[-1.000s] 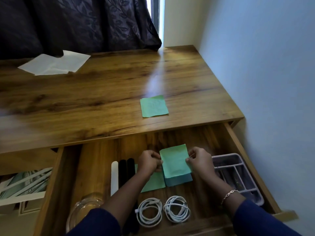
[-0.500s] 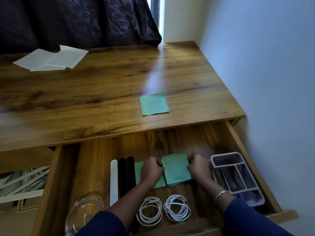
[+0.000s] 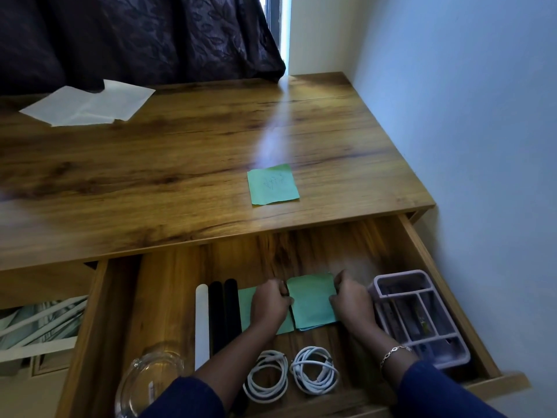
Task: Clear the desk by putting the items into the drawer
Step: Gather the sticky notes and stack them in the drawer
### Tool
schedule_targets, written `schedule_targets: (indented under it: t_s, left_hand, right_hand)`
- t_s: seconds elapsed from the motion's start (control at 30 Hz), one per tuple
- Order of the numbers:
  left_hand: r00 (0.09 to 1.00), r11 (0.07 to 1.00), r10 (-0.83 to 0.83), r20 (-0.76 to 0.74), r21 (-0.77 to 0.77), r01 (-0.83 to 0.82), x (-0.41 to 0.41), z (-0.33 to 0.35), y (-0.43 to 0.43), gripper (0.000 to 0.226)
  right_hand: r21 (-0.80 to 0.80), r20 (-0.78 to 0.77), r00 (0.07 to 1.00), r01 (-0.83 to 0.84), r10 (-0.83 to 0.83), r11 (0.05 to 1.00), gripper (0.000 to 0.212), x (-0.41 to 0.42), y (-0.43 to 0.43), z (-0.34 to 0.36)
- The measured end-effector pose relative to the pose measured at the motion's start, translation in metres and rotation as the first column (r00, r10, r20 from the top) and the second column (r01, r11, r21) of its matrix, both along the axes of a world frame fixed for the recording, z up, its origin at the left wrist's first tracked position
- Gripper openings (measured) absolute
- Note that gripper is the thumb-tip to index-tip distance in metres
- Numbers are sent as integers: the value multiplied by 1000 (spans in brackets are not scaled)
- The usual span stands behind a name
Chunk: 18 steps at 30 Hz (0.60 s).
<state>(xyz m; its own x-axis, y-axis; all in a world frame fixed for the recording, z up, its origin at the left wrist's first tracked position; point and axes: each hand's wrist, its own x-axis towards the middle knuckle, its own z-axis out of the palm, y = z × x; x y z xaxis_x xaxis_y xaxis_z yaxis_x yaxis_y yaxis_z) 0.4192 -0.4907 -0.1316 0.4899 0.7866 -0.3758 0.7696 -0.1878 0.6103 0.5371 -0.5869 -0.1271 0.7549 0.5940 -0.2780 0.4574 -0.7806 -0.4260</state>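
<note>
Down in the wooden drawer point(image 3: 422, 248), both hands grip square green paper point(image 3: 313, 300).

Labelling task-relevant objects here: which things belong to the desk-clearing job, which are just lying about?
Job: green pad pinched by left hand and right hand inside the drawer; green note and white papers on the desk.
Lying about: two coiled cables, lilac organiser tray, glass dish, curtain.

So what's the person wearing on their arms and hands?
A dark blue left sleeve and a matching right sleeve, both stopping short of the wrists. A thin chain bracelet on the right wrist. The left hand and right hand wear no gloves.
</note>
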Motion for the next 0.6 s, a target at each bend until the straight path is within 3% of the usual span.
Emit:
schedule_targets:
  t_s: [0.23, 0.4, 0.6]
  left_hand:
    - [973, 989, 39, 226, 127, -69, -9, 17, 9, 3]
    - [994, 999, -15, 112, -46, 21, -7, 15, 8, 10]
    - [998, 997, 45, 41, -72, -42, -6, 10, 8, 13]
  right_hand:
    - [140, 158, 986, -75, 53, 987, 14, -4, -2, 19]
    - [57, -9, 1000, -8, 8, 998, 12, 0, 2, 15]
    - [39, -94, 993, 75, -71, 996, 15, 1, 5, 10]
